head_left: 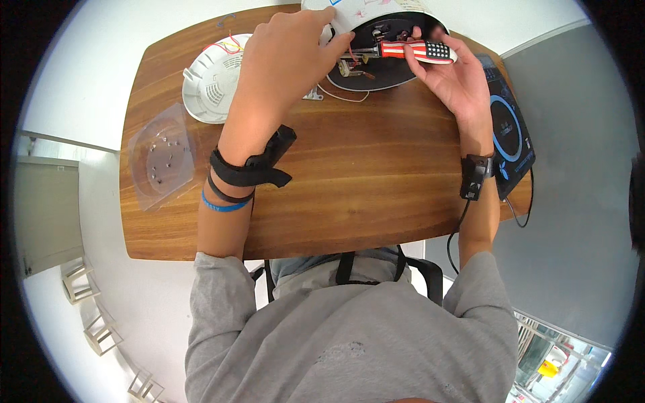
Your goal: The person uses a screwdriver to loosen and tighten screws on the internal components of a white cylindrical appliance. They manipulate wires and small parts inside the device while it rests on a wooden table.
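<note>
A white appliance body (383,8), probably a rice cooker, lies on its side at the table's far edge. Its open dark underside (390,79) faces me, with wires and small metal parts inside. My left hand (289,57) grips the shell's left edge, the thumb reaching over the opening. In my right hand (450,77) is a screwdriver (420,51) with a red-and-white striped, starred handle. Its shaft points left into the underside, toward the left thumb; the tip is hard to make out.
Left of the appliance lies a round white vented cover (208,87) with red and yellow wires. Nearer, a clear plastic sheet (144,178) holds several small screws (168,156). A black induction cooktop (514,134) with its cord lies along the table's right side (363,181).
</note>
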The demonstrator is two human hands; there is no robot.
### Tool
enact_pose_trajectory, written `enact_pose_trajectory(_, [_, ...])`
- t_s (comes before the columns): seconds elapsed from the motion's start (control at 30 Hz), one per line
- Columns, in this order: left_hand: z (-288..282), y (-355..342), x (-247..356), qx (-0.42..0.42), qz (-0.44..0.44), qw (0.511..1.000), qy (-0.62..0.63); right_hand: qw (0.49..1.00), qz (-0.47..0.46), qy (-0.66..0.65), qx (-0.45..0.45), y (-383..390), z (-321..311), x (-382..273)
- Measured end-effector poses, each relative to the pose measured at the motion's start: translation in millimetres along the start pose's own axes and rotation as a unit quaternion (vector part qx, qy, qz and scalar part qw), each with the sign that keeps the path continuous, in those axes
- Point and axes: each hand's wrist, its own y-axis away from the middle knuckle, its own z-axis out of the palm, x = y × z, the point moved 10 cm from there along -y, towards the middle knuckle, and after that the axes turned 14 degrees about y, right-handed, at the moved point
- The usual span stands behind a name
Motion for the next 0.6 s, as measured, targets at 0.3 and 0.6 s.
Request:
enact_pose_trajectory(0.3, [2,-3,-1,0.0,-0.003,1.0,-0.006,0.996,0.047,-0.062,-0.04,6,14,12])
enact_pose_trajectory(0.6, [4,-2,-3,-0.014,-0.043,0.999,-0.018,0.997,0.061,-0.045,-0.033,-2,10,15])
